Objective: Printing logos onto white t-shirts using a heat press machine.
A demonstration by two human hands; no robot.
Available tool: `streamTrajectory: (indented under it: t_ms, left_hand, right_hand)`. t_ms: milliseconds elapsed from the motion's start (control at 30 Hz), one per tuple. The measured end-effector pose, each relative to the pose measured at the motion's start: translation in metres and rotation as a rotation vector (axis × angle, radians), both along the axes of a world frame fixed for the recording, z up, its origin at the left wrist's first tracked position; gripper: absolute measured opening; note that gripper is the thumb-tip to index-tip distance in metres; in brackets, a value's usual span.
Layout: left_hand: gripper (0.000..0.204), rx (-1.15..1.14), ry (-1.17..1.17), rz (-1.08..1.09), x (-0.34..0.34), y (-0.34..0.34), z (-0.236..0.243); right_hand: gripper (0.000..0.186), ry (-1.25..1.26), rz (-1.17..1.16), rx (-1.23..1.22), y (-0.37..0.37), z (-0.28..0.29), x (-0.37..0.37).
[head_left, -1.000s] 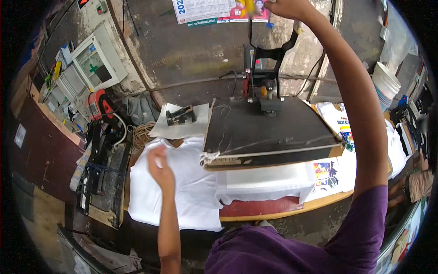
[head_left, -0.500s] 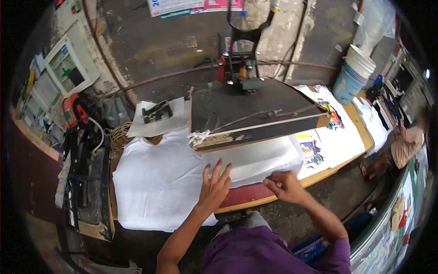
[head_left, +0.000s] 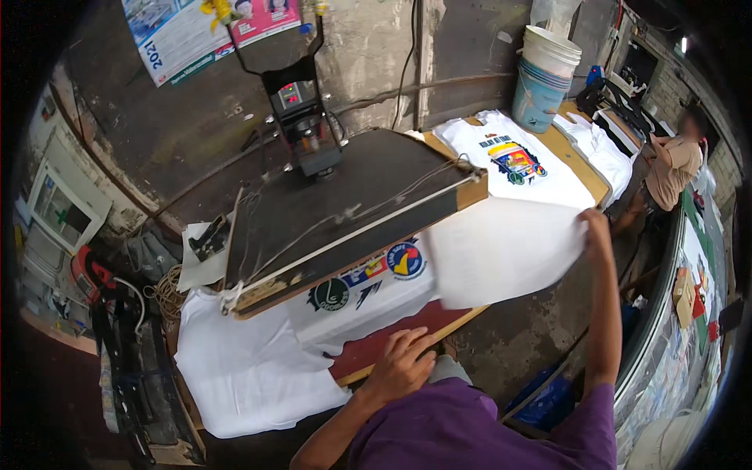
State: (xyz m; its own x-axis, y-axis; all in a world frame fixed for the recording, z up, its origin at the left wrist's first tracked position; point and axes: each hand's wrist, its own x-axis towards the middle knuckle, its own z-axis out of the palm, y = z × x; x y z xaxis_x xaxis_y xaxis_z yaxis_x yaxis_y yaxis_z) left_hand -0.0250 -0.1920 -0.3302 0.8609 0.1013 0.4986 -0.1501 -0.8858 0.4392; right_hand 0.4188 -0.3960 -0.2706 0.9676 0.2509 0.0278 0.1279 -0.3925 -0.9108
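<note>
My right hand point(head_left: 595, 233) pinches the right edge of a white sheet of paper point(head_left: 509, 249), which hangs slightly blurred beside the heat press point(head_left: 345, 205). My left hand point(head_left: 403, 364) holds nothing, its fingers loosely bent and apart, near the red lower bed point(head_left: 384, 338) of the press. Under the dark upper plate lies a white T-shirt point(head_left: 368, 309) with a colourful print, partly hidden by the plate. A plain white T-shirt point(head_left: 251, 368) is spread out to the left of it.
A printed white T-shirt point(head_left: 540, 168) lies on the wooden table at right, by stacked buckets point(head_left: 540, 86). Another person point(head_left: 674, 164) stands at far right. Papers under a dark object point(head_left: 210, 239) lie left of the press, near a coiled rope point(head_left: 166, 294).
The paper has come off the shirt under the press and swung right in my right hand, uncovering the print. My left hand has drawn back toward me. The view has turned right.
</note>
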Motion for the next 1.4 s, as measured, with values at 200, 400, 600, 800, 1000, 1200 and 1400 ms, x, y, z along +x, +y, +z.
streamTrajectory:
  t_ms: [200, 400, 600, 800, 1000, 1200, 1400]
  left_hand:
    - [0.016, -0.066, 0.16, -0.033, 0.059, -0.005, -0.027]
    - [0.017, -0.041, 0.285, -0.102, 0.15, -0.035, -0.027]
    - [0.02, -0.084, 0.445, 0.075, 0.179, -0.042, -0.024]
    - [0.019, -0.185, 0.494, 0.265, 0.168, -0.056, -0.047]
    - [0.018, -0.189, 0.535, 0.333, 0.175, -0.064, -0.049]
    - [0.018, -0.268, 0.522, 0.377, 0.18, -0.075, -0.046]
    - [0.02, -0.342, 0.543, 0.461, 0.161, -0.092, -0.052]
  right_hand:
    - [0.01, -0.076, 0.191, 0.355, 0.023, 0.056, 0.101]
    - [0.015, -0.09, 0.347, 0.088, 0.201, -0.027, 0.122]
    - [0.02, -0.052, 0.591, 0.787, 0.331, -0.009, 0.123]
    - [0.017, 0.353, 0.279, 0.786, 0.343, -0.139, 0.129]
    - [0.017, 0.519, 0.217, 0.404, 0.349, -0.272, 0.096]
    - [0.023, 0.508, 0.086, 0.271, 0.375, -0.311, 0.067]
    - [0.024, 0.875, 0.271, 0.472, 0.408, -0.298, 0.056]
